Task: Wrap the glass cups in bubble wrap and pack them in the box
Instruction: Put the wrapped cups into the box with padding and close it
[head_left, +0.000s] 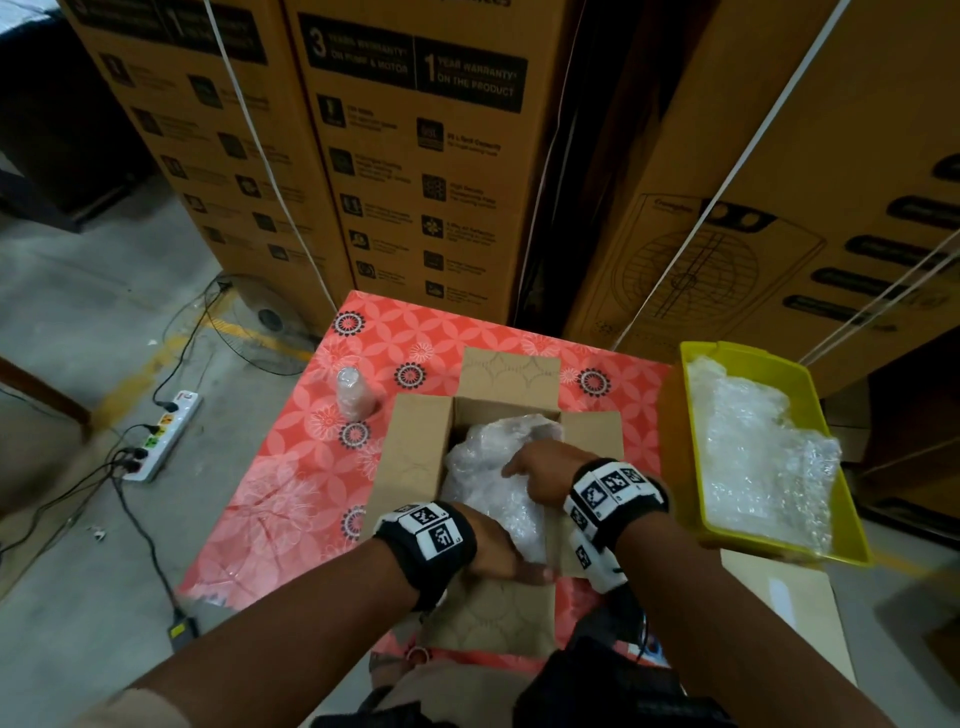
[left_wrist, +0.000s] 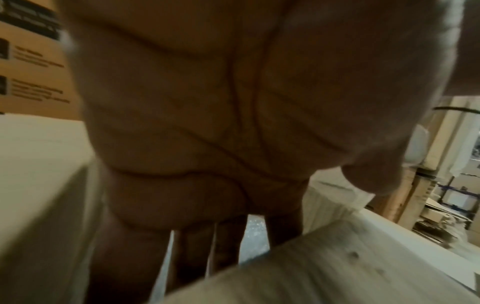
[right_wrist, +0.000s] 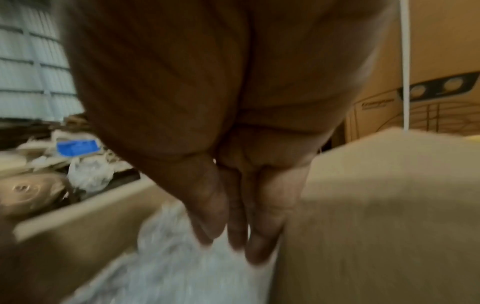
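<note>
An open cardboard box (head_left: 415, 452) sits on the red floral table (head_left: 332, 467). A bubble-wrapped bundle (head_left: 483, 483) fills the inside of it. My right hand (head_left: 535, 467) lies on top of the bundle with straight fingers (right_wrist: 233, 236) pressing the wrap (right_wrist: 168, 267) beside a box flap (right_wrist: 376, 216). My left hand (head_left: 511, 558) is at the near wall of the box, its straight fingers (left_wrist: 194, 257) reaching down between the cardboard (left_wrist: 324, 267) and the wrap (left_wrist: 253, 238). One clear glass cup (head_left: 355, 395) stands on the table, left of the box.
A yellow tray (head_left: 691, 415) holding loose bubble wrap sheets (head_left: 753, 447) stands at the right. Tall printed cartons (head_left: 415, 156) wall off the back. On the floor at left lie a power strip (head_left: 161, 436) with cables and a fan (head_left: 260, 322).
</note>
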